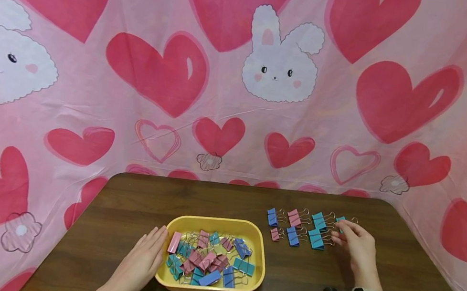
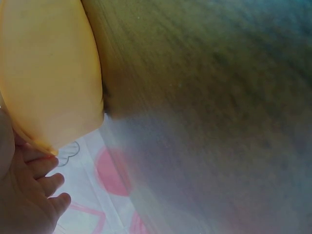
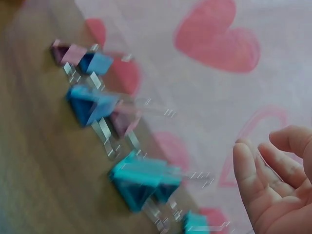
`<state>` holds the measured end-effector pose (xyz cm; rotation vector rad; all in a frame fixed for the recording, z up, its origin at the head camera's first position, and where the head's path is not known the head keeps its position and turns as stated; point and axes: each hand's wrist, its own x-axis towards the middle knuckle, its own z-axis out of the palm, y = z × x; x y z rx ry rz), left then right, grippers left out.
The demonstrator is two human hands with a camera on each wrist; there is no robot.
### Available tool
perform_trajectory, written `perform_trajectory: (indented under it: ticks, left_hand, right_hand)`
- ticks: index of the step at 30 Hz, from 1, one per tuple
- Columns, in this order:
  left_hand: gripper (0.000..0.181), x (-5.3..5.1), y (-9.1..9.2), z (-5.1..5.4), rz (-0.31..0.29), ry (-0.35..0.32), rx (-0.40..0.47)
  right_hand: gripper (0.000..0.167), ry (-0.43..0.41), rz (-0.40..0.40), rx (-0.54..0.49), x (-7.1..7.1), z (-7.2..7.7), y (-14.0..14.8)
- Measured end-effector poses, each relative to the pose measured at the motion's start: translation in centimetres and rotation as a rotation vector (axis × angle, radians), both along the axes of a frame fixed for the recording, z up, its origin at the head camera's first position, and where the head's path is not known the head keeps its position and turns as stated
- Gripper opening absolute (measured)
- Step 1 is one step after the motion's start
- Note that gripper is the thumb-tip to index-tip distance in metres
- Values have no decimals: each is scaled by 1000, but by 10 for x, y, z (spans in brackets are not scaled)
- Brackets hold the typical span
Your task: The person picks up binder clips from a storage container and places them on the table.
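My left hand [image 1: 140,257] rests with straight fingers against the left side of a yellow plastic basket [image 1: 262,264]. In the left wrist view, its fingers touch the basket's rim [image 2: 53,152]. Pink, teal, blue and yellow binder clips lie jumbled inside the basket. My right hand [image 1: 357,248] is at the right end of two rows of binder clips, beside a small teal binder clip [image 1: 340,220]. The right wrist view shows that hand [image 3: 278,185] with thumb and fingers apart and nothing between them, the small teal clip [image 3: 196,223] standing free of it.
Left of the right hand stand large teal clips [image 1: 316,239], blue clips [image 1: 292,237] and pink clips [image 1: 294,218], handles to the right. Everything is on a dark wooden table [image 1: 210,200]. A pink cloth [image 1: 221,101] with hearts hangs behind it.
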<state>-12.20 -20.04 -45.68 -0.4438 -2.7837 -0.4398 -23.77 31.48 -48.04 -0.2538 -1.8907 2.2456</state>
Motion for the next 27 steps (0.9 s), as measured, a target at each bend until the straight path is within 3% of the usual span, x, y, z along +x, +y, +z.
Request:
perform_trajectory:
  ticks: [3,6,9,11,15,17,22,23,27]
  left_hand:
    - [45,0,0,0,1,-2,1]
    - [45,0,0,0,1,2,3]
    - [45,1,0,-1,3,12,4]
    - [45,1,0,-1,2,20,3]
    - [45,0,0,-2,-5,28,2]
    - [45,0,0,-1,-9,31,1]
    - [45,1,0,-2,-8,46,1]
    - [45,1,0,-2,-8,50,-1]
    - [45,2,0,-3,-14,66,0]
  right_hand:
    - [44,64,27,7,-18,-16,9]
    - [37,144,89,44,-25,-17,3]
    - [30,221,201,62,-27,-10,-10]
    - [34,219,221,126,-21,5,-27]
    - [36,230,266,167,14,57,-77]
    - [34,266,302,158,24,70,-96]
    - [29,246,368,229,35,78,-128]
    - [30,195,349,266,40,82,-136]
    - [28,152,416,265,44,80,-153]
